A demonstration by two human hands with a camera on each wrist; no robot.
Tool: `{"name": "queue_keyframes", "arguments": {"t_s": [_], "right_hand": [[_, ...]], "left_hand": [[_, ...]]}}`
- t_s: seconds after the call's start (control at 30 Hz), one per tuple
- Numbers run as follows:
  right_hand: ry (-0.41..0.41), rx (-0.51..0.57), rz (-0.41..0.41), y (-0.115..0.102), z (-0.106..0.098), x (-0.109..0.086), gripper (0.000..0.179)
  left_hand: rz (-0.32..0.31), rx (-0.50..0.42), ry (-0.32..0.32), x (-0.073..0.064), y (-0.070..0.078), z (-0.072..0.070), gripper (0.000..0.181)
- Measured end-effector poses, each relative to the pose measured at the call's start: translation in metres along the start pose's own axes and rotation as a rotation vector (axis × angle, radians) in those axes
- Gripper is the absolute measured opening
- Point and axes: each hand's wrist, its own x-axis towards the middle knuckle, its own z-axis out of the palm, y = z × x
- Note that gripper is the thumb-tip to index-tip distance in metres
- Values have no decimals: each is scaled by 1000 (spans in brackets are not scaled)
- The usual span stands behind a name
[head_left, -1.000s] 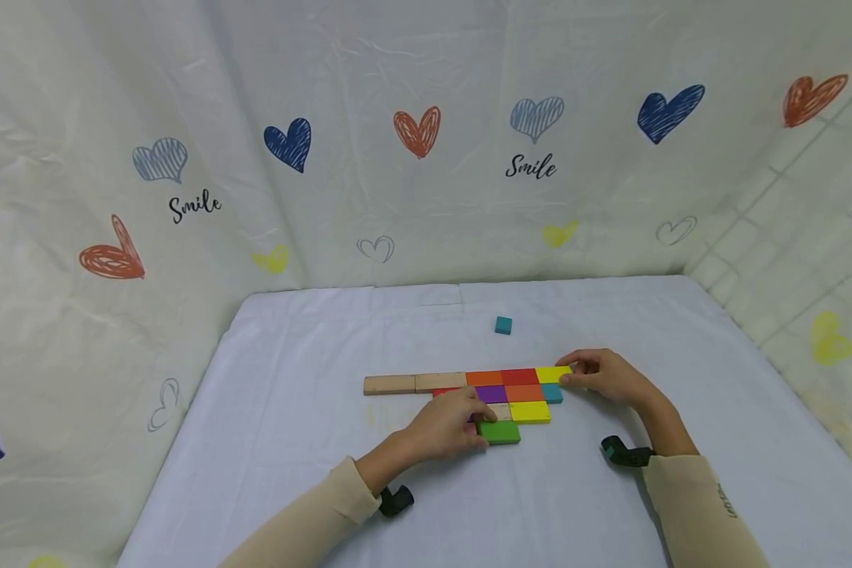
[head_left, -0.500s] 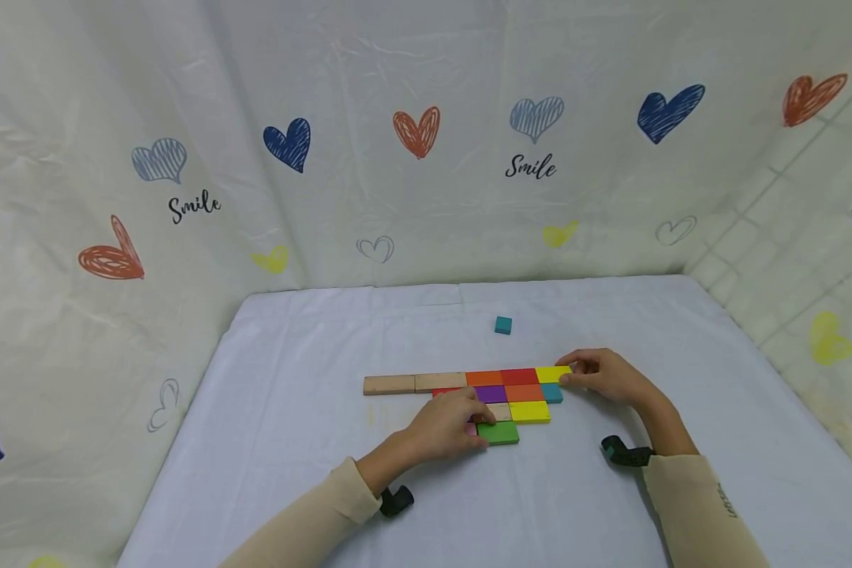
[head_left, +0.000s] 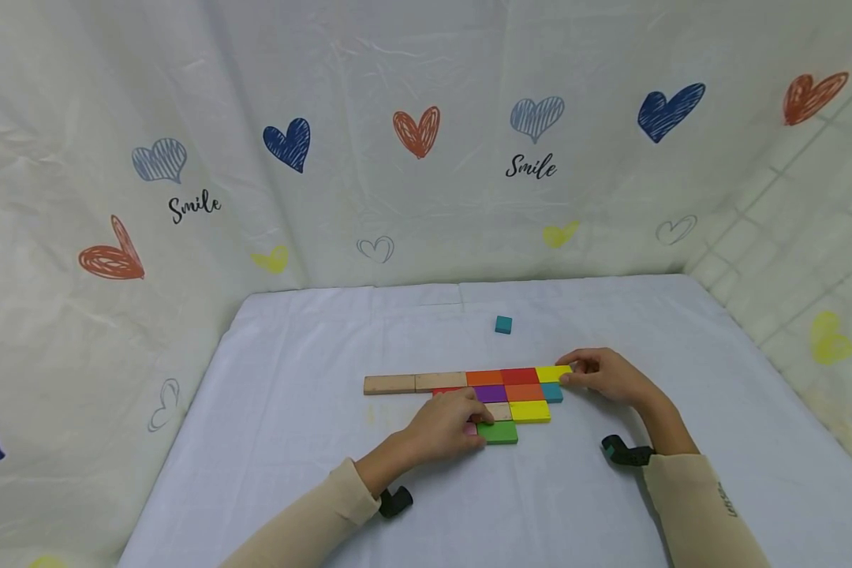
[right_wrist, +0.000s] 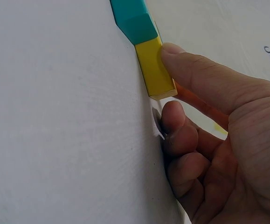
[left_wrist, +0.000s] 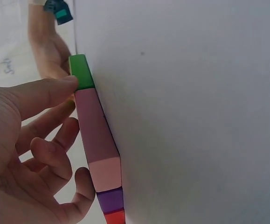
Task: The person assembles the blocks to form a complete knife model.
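Note:
Flat coloured wooden blocks lie side by side in rows on the table. My left hand (head_left: 440, 422) reaches over their left part and pinches a green block (head_left: 498, 433) at the front row's right end. In the left wrist view, the thumb lies at the side of that green block (left_wrist: 82, 71), against a pink block (left_wrist: 97, 135). My right hand (head_left: 610, 377) pinches the yellow block (head_left: 554, 374) ending the back row. A teal block (right_wrist: 135, 21) adjoins the same yellow block (right_wrist: 154, 67) in the right wrist view. The left hand hides several blocks beneath it.
Two plain wooden blocks (head_left: 415, 383) extend the back row leftward. Another yellow block (head_left: 530, 412) ends the third row. A single teal block (head_left: 503, 325) lies apart, behind the rows. White cloth (head_left: 312, 457) covers the table, and a heart-patterned curtain (head_left: 468, 213) hangs behind.
The green block has slid slightly left, up against the pink one, with my left fingers on it. My right hand has stayed in place on the yellow block.

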Motion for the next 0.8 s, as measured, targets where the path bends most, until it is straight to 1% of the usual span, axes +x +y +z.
{"name": "queue_keyframes", "arguments": {"t_s": [0.17, 0.27, 0.37, 0.43, 0.53, 0.57, 0.67, 0.73, 0.8], "right_hand": [[-4, -2, -12, 1, 0, 0, 41], [-6, 0, -13, 1, 0, 0, 41], [-7, 2, -15, 1, -1, 0, 40], [-5, 4, -13, 1, -1, -1, 40], [-2, 0, -10, 1, -1, 0, 41], [-1, -1, -8, 1, -1, 0, 40], [-1, -3, -4, 1, -1, 0, 41], [-4, -1, -3, 1, 0, 0, 41], [-6, 3, -3, 0, 0, 0, 41]], "left_hand": [[-5, -10, 14, -3, -6, -2, 28], [-23, -31, 30, -6, -14, -7, 28], [-62, -98, 40, -11, -23, -18, 28], [-92, -168, 54, -14, -31, -26, 28], [-118, -251, 105, -20, -42, -41, 29], [-123, -263, 129, -22, -47, -45, 29], [-149, -243, 189, -28, -62, -57, 29], [-174, -219, 201, -32, -73, -64, 30], [-199, -193, 193, -36, -83, -70, 32]]}}
